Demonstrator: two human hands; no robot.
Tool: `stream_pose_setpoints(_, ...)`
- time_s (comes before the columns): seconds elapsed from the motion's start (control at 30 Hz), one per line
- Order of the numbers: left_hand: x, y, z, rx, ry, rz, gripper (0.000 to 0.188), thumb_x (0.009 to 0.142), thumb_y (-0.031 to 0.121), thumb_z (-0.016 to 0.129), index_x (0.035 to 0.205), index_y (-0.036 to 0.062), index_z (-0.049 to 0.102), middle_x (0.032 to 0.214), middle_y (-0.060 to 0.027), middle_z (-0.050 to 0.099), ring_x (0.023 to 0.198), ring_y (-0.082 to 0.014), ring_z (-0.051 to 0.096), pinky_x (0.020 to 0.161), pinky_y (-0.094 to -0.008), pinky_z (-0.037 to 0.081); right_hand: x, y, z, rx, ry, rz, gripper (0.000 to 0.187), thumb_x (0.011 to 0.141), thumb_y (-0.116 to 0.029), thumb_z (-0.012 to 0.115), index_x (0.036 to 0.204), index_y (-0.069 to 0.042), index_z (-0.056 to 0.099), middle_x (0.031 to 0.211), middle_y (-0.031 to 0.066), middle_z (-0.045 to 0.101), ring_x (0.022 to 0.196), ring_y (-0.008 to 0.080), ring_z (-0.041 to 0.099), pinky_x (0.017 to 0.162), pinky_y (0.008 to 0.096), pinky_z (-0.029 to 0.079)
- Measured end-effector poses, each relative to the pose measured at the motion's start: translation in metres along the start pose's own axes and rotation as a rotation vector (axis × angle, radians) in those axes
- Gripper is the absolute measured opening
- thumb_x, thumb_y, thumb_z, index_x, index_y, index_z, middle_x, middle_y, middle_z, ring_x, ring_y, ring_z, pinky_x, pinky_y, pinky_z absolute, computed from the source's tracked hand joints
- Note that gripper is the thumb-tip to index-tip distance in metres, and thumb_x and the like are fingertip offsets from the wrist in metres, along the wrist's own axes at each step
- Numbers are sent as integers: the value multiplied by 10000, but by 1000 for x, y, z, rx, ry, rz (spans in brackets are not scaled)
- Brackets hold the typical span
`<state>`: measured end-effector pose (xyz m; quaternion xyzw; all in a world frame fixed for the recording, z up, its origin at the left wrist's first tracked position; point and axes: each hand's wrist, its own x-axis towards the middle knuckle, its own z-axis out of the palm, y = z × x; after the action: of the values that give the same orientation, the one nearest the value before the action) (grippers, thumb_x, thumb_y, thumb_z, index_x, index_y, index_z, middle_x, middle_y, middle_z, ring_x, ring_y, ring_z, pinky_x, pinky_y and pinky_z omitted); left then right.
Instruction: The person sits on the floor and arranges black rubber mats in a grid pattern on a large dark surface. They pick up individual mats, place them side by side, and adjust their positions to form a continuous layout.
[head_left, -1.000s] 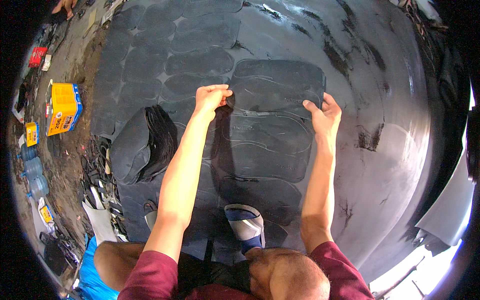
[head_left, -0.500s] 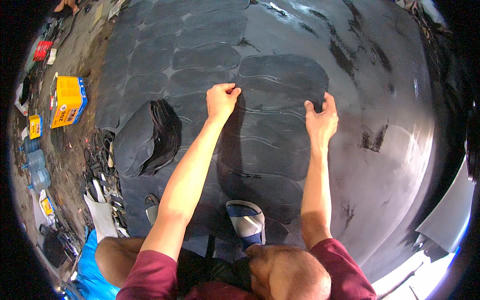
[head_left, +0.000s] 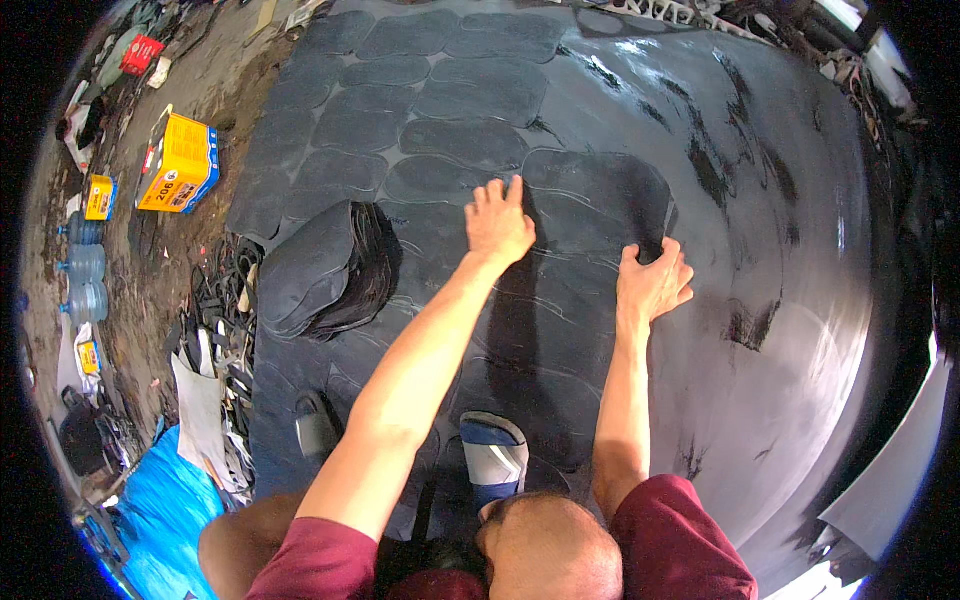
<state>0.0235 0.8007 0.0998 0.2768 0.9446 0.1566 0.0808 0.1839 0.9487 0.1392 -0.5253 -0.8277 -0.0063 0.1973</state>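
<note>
A large dark rubber sheet (head_left: pixel 720 330) lies under both hands, covered on its left and middle with rows of cut sole-shaped outlines. My left hand (head_left: pixel 498 225) is open, fingertips spread at the left end of a double sole-shaped piece (head_left: pixel 600 180). My right hand (head_left: pixel 652 285) is open too, thumb and forefinger apart beside that piece's right end. Whether either hand grips an edge does not show. Left of my left forearm sits a thick, curved stack of dark sole-shaped pieces (head_left: pixel 318 270).
My sandalled foot (head_left: pixel 495 455) rests on the sheet near me. Along the left floor are a yellow box (head_left: pixel 180 165), a smaller yellow box (head_left: pixel 100 197), water bottles (head_left: pixel 85 265), scraps (head_left: pixel 205 410) and a blue plastic bag (head_left: pixel 170 510). A grey sheet (head_left: pixel 885 490) stands at the right.
The view has shifted, so the sheet and stack appear farther right. My left hand's fingers have gone from curled together to spread. My right hand's fingers have opened at the piece's end.
</note>
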Motion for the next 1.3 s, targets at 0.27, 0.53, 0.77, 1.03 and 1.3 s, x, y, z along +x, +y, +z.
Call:
stream_pose_setpoints(0.27, 14, -31, -21, -282, -375, -25, 455, 963, 247, 608, 1415, 210, 649, 1491, -126, 464, 1380, -334, 390, 1159, -502, 332, -8, -50, -15, 149, 148, -184, 641, 818, -268, 765, 1425, -168, 583, 1450, 110, 560, 1370, 335, 476, 1125, 553, 346)
stream_pose_setpoints(0.53, -114, -178, -120, -329, 667, -175, 295, 876, 115, 722, 1168, 94, 765, 1217, -178, 698, 1171, -343, 639, 1049, -453, 488, 59, -84, 67, -106, -634, -839, 631, 1033, -666, 365, 1586, -366, 412, 1706, 13, 299, 1587, 286, 217, 1281, 580, 99)
stream_pose_setpoints(0.77, -225, -375, -107, -887, 275, -1255, 668, 865, 540, 762, 1078, -91, 710, 983, -137, 704, 776, -210, 646, 688, -351, 560, 18, -1, 36, -255, -243, -329, 803, 1013, -693, 387, 1623, -170, 360, 1698, 167, 278, 1581, 354, 218, 1273, 561, 138)
stream_pose_setpoints(1.03, -195, -306, -95, -447, 604, -1185, 770, 850, 409, 753, 1454, -24, 549, 1488, -262, 547, 1371, -407, 540, 1131, -494, 435, -20, 4, -57, -614, -624, -414, 840, 1031, -642, 367, 1613, -38, 330, 1654, 191, 364, 1525, 345, 363, 1267, 533, 207)
stream_pose_setpoints(1.3, -194, -332, -121, -387, 466, -1253, 704, 853, 467, 744, 1410, 51, 629, 1395, -202, 602, 1274, -381, 595, 1036, -550, 484, 77, -23, -95, 21, -749, -333, 593, 954, -472, 633, 1384, -64, 652, 1371, 208, 659, 1328, 348, 596, 1116, 446, 457)
